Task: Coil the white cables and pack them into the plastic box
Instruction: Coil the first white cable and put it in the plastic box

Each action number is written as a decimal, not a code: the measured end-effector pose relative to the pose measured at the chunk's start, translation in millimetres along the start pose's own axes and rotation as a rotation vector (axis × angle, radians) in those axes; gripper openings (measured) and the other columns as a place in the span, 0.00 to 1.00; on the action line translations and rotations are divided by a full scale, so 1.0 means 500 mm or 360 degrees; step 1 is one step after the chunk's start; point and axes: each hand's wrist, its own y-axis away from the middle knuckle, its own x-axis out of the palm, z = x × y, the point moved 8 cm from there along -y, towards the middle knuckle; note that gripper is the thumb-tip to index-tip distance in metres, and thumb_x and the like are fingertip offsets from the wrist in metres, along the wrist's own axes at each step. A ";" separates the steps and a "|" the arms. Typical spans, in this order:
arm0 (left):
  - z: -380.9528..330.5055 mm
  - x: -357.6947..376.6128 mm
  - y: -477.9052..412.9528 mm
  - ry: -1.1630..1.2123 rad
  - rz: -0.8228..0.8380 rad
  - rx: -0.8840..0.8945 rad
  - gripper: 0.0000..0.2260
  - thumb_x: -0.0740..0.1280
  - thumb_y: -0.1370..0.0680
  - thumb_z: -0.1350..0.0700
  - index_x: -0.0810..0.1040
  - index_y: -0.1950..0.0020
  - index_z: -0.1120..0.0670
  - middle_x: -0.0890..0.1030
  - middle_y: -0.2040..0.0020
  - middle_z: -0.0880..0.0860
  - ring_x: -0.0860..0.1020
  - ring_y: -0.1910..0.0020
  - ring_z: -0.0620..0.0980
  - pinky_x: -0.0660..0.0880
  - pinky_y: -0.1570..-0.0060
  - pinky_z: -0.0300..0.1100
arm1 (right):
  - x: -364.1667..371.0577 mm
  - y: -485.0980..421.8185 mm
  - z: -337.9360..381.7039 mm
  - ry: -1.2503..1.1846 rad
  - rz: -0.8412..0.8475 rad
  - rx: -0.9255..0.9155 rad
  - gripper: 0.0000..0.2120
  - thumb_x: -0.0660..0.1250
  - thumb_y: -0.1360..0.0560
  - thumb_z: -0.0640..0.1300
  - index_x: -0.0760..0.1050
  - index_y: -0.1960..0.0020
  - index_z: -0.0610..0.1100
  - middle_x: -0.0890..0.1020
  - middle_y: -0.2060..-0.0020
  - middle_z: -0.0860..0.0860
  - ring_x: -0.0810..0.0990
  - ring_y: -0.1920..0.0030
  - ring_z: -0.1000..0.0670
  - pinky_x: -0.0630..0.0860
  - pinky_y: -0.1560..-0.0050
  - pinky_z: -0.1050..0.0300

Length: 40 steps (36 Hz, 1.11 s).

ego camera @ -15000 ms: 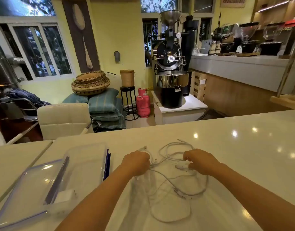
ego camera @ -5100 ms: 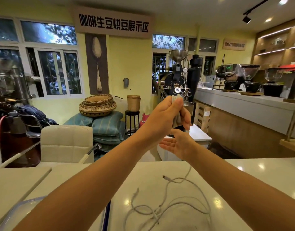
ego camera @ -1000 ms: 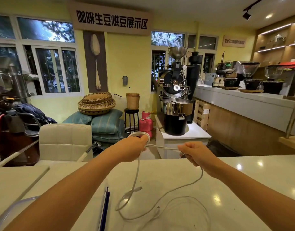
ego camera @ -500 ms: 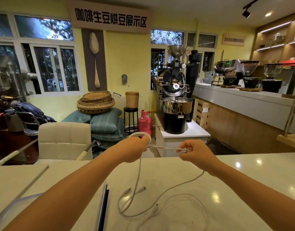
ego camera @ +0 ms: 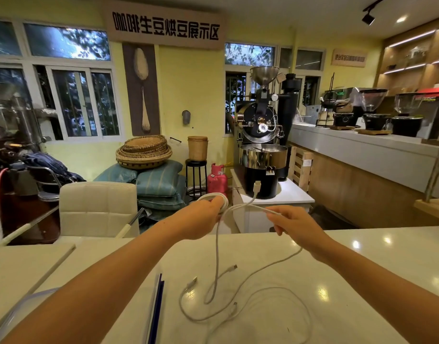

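Note:
My left hand (ego camera: 201,219) is raised above the white counter and closed on a small coil of white cable (ego camera: 214,197), whose loops wrap over the fingers. A strand runs from the coil to my right hand (ego camera: 291,223), which pinches it; a plug end sticks up between the hands. The rest of the cable (ego camera: 216,269) hangs down to the counter. More loose white cables (ego camera: 263,309) lie there in loops with several plugs. The clear plastic box (ego camera: 22,300) shows only as a rim at the bottom left, partly hidden by my left arm.
A blue-edged lid (ego camera: 155,309) stands on the counter (ego camera: 362,269) beside my left arm. A white chair (ego camera: 98,207) sits beyond the counter's far edge. Farther back are a coffee roaster (ego camera: 261,145), a pink gas cylinder (ego camera: 217,180) and stacked cushions.
Over the last second the hands have stayed raised and close together, the plug end has come up between them, and the hanging strand has shifted on the counter.

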 end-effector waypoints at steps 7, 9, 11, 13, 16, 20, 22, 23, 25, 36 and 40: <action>-0.017 0.025 0.019 -0.0471 0.0202 0.0042 0.13 0.56 0.23 0.66 0.65 0.39 0.59 0.78 0.49 0.59 0.69 0.60 0.51 0.65 0.61 0.41 | -0.009 0.001 0.011 -0.0298 0.0177 0.0057 0.10 0.60 0.24 0.44 0.79 0.58 0.47 0.67 0.77 0.53 0.63 0.76 0.57 0.60 0.73 0.66; -0.015 0.034 0.019 -0.0545 0.0234 0.0035 0.15 0.55 0.24 0.67 0.64 0.38 0.60 0.78 0.51 0.61 0.70 0.62 0.52 0.66 0.63 0.42 | -0.006 0.005 0.017 -0.0292 0.0265 0.0043 0.11 0.59 0.24 0.44 0.79 0.58 0.47 0.66 0.80 0.55 0.62 0.77 0.57 0.59 0.74 0.66; -0.012 0.034 0.018 -0.0601 0.0219 0.0015 0.15 0.55 0.24 0.67 0.64 0.37 0.61 0.78 0.53 0.61 0.70 0.62 0.53 0.66 0.63 0.42 | -0.001 0.010 0.021 -0.0336 0.0363 0.0030 0.13 0.58 0.24 0.46 0.80 0.58 0.46 0.64 0.80 0.55 0.60 0.77 0.57 0.58 0.74 0.65; -0.007 0.027 0.015 -0.0616 0.0179 -0.0020 0.16 0.55 0.23 0.67 0.63 0.36 0.62 0.78 0.52 0.61 0.73 0.60 0.56 0.66 0.62 0.42 | 0.008 0.020 0.028 -0.0393 0.0483 0.0005 0.14 0.60 0.28 0.51 0.82 0.60 0.46 0.63 0.79 0.54 0.59 0.76 0.56 0.56 0.73 0.63; 0.005 0.006 0.008 -0.0618 0.0070 -0.0091 0.15 0.56 0.23 0.66 0.61 0.36 0.63 0.79 0.47 0.61 0.78 0.52 0.58 0.65 0.62 0.42 | 0.023 0.035 0.029 -0.0292 0.0622 0.0019 0.13 0.62 0.32 0.52 0.82 0.64 0.48 0.64 0.78 0.53 0.60 0.76 0.56 0.57 0.73 0.64; 0.015 -0.036 0.000 -0.0230 -0.0136 -0.0222 0.11 0.53 0.21 0.62 0.66 0.41 0.64 0.77 0.49 0.61 0.76 0.52 0.60 0.66 0.58 0.46 | 0.047 0.047 -0.001 0.0046 0.0718 0.0097 0.13 0.61 0.24 0.46 0.81 0.63 0.49 0.67 0.76 0.51 0.62 0.75 0.55 0.61 0.71 0.64; 0.006 -0.050 -0.001 0.0125 -0.0192 -0.0229 0.06 0.53 0.20 0.59 0.68 0.47 0.59 0.73 0.58 0.54 0.72 0.61 0.52 0.64 0.57 0.43 | 0.058 0.049 -0.014 0.0257 0.0721 0.0132 0.12 0.59 0.23 0.46 0.80 0.59 0.46 0.70 0.75 0.51 0.65 0.75 0.56 0.65 0.69 0.65; -0.003 -0.058 -0.001 0.0309 -0.0218 -0.0211 0.05 0.54 0.20 0.58 0.65 0.55 0.56 0.69 0.63 0.50 0.67 0.66 0.48 0.64 0.60 0.40 | 0.061 0.046 -0.020 0.0373 0.0694 0.0138 0.12 0.59 0.23 0.46 0.80 0.57 0.44 0.72 0.74 0.52 0.68 0.74 0.56 0.67 0.67 0.66; -0.022 -0.071 0.003 0.0617 -0.0251 -0.0182 0.13 0.55 0.20 0.57 0.60 0.65 0.53 0.64 0.67 0.49 0.62 0.70 0.45 0.61 0.67 0.37 | 0.055 0.036 -0.023 0.0530 0.0585 0.0110 0.11 0.59 0.22 0.46 0.78 0.56 0.44 0.76 0.69 0.53 0.73 0.68 0.57 0.70 0.61 0.66; -0.077 -0.067 0.021 0.1811 -0.0008 -0.0073 0.07 0.55 0.20 0.58 0.67 0.58 0.56 0.65 0.72 0.50 0.64 0.76 0.43 0.65 0.72 0.34 | -0.048 0.037 0.222 0.0527 -0.0388 -0.1189 0.28 0.59 0.28 0.35 0.60 0.32 0.53 0.61 0.35 0.53 0.75 0.49 0.58 0.66 0.48 0.84; -0.103 -0.069 0.031 0.2038 0.0186 0.0047 0.11 0.54 0.20 0.58 0.68 0.61 0.56 0.65 0.75 0.48 0.63 0.78 0.42 0.65 0.76 0.31 | -0.045 0.024 0.255 0.0659 -0.0324 -0.1300 0.21 0.61 0.27 0.40 0.68 0.34 0.47 0.68 0.32 0.43 0.71 0.38 0.49 0.73 0.41 0.63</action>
